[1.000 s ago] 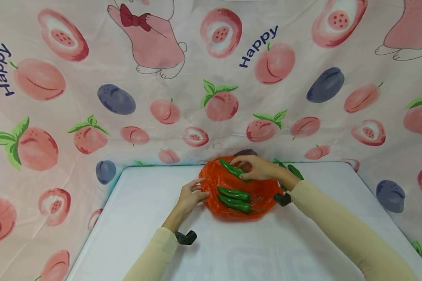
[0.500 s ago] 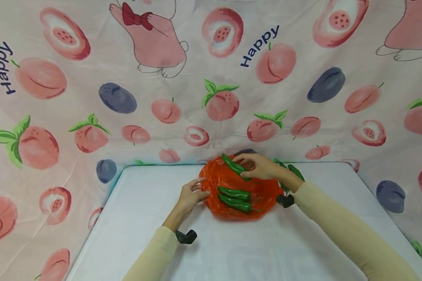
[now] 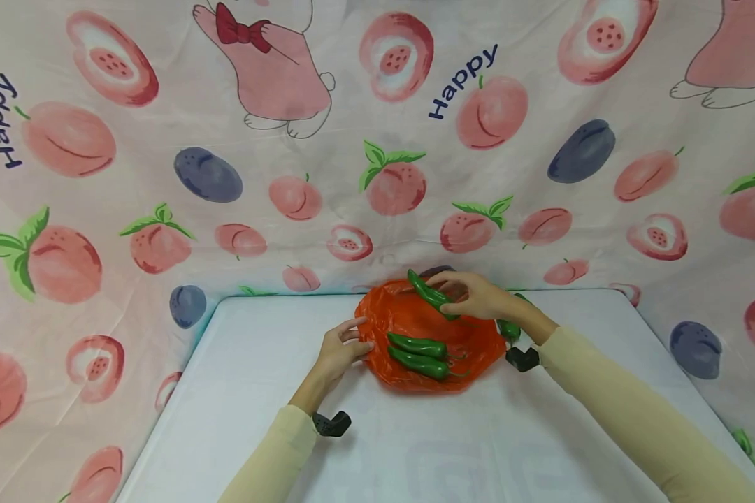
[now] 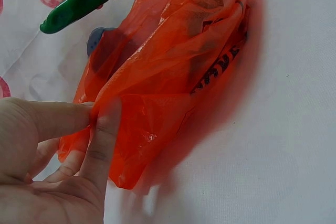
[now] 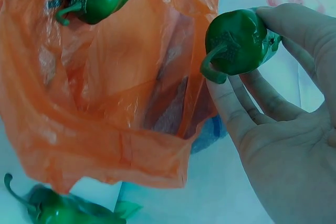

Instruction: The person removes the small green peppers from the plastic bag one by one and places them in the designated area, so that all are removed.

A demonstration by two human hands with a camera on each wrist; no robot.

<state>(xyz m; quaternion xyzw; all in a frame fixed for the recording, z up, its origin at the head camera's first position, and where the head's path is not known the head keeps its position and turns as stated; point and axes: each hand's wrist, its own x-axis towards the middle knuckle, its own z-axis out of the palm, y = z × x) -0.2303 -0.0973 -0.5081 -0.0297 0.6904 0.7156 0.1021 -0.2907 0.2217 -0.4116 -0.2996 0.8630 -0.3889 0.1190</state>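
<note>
My right hand pinches a green pepper between thumb and fingers, above the far side of an orange plastic bag. In the right wrist view the held pepper shows its curled stem, and it is lifted beside the bag. Two more green peppers lie side by side on the bag. At the bag's left edge my left hand holds the rim; the left wrist view has its thumb and fingers pinching the thin plastic.
Just right of the bag, partly behind my right forearm, another green pepper lies on the white table. A cloth printed with peaches hangs behind the table. Each wrist wears a small black device.
The right hand has raised its pepper from the bag and shifted a little to the right and away. My left hand keeps its place on the bag's edge.
</note>
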